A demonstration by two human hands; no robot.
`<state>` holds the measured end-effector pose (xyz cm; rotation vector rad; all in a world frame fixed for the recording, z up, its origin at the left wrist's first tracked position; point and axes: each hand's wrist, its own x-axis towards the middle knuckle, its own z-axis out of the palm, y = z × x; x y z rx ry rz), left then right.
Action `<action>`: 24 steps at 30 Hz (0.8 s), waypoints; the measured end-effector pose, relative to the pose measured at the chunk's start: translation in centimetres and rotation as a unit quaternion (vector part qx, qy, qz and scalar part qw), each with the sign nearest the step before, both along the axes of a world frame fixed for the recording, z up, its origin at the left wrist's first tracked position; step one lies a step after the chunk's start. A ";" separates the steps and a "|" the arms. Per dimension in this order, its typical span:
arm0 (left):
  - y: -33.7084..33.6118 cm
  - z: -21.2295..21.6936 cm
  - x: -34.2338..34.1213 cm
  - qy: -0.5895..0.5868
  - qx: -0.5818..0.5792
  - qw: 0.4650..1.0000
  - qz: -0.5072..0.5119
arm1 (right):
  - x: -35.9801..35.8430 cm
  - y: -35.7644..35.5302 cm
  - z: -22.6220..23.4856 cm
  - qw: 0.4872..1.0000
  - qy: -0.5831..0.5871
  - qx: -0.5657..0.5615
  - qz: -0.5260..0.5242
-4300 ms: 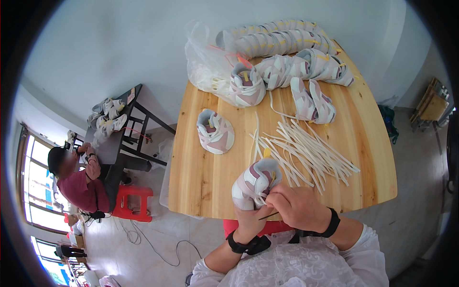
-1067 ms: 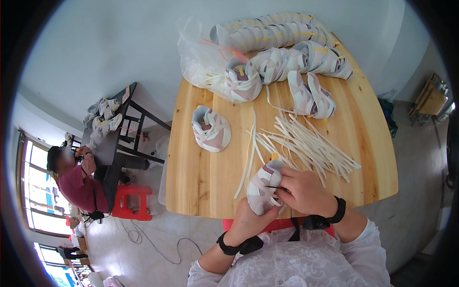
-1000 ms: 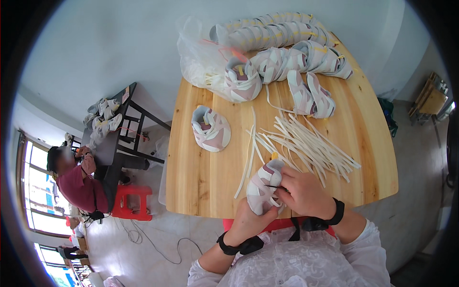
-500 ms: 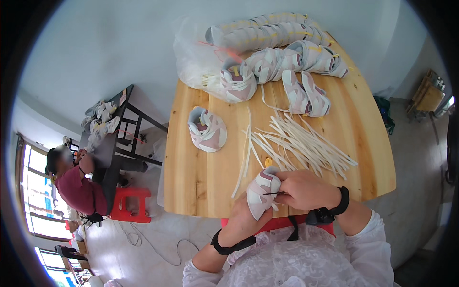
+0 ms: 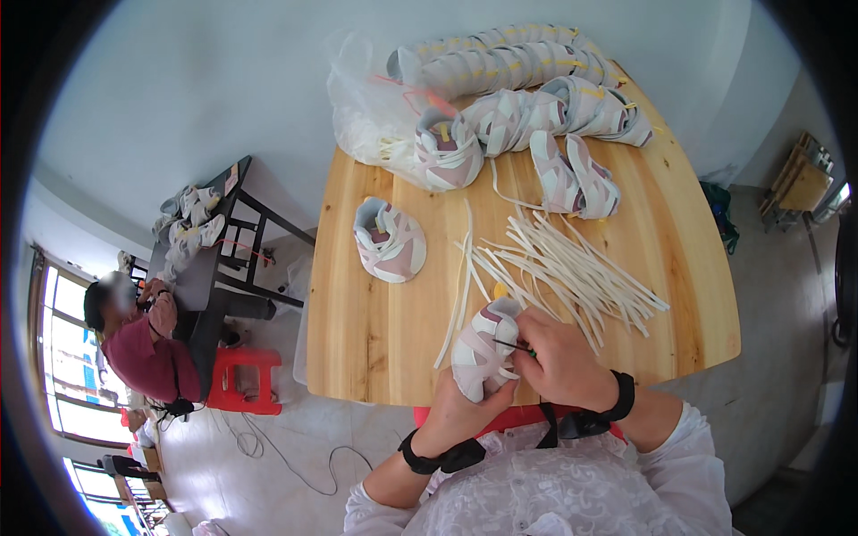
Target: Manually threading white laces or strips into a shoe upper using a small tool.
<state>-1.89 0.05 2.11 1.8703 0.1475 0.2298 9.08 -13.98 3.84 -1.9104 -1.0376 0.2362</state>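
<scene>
A white and pale pink shoe upper (image 5: 478,355) is gripped in my left hand (image 5: 454,413), just over the table's near edge. Yellow shows at the top of that upper. In my right hand (image 5: 565,364) is a thin dark pointed tool (image 5: 508,344) with a bit of green at the handle; its tip lies against the upper's side. Whether the tip passes through the material cannot be made out. A loose pile of flat white laces (image 5: 581,277) lies just beyond my hands. Another shoe upper (image 5: 391,241) stands by itself to the left.
At the back of the wooden table (image 5: 340,348) are nested rows of shoe uppers (image 5: 518,67) and a clear plastic bag (image 5: 362,98). Off to the left, a person (image 5: 147,344) works at a dark table (image 5: 192,277) by a red stool (image 5: 246,380).
The shoe upper has tilted and shifted slightly left in my left hand. My right hand has turned, moving a little right and nearer, so more of the tool shows.
</scene>
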 end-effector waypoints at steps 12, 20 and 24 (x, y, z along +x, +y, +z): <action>1.1 -2.0 -0.8 -0.009 -0.457 0.889 -0.018 | 1.1 -1.6 1.4 0.983 -0.163 -0.026 0.080; -0.3 -4.1 -0.9 -0.070 -0.499 0.864 0.014 | -2.5 0.0 1.4 0.984 -0.125 0.101 -0.080; -0.1 -4.1 -0.8 -0.062 -0.466 0.882 0.020 | -2.2 0.0 0.8 0.985 -0.117 0.079 -0.100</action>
